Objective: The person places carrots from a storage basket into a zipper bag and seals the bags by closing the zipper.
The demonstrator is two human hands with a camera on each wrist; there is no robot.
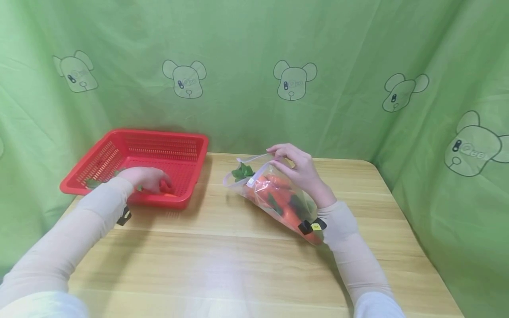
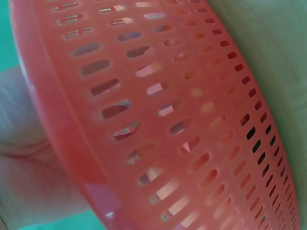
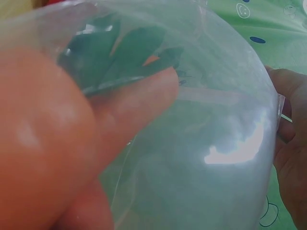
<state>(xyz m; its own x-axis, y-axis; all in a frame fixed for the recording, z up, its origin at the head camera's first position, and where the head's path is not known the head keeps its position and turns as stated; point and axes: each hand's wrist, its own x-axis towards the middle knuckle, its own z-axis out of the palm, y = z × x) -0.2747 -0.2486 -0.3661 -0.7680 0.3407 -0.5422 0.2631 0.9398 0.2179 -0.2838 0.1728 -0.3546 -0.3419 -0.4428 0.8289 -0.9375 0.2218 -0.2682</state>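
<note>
My right hand (image 1: 296, 165) pinches the top edge of a clear slider zip bag (image 1: 254, 194) and props its mouth apart. Through the plastic show several orange carrots (image 1: 280, 194) with green leaves (image 1: 242, 172) at the mouth end. In the right wrist view, a carrot (image 3: 43, 143) lies close behind the film, with the hand (image 3: 292, 139) at the bag's far edge. My left hand (image 1: 149, 178) reaches down inside a red slotted basket (image 1: 163, 138), its fingers bent over a carrot (image 1: 169, 194). Whether they grip it I cannot tell; the basket wall (image 2: 158, 115) hides them in the left wrist view.
Green leaves (image 1: 93, 183) show at the basket's left side. Both basket and bag are on a light wooden table (image 1: 222, 256), the basket at the back left. A green curtain (image 1: 238, 115) with printed bear heads hangs behind and along both sides.
</note>
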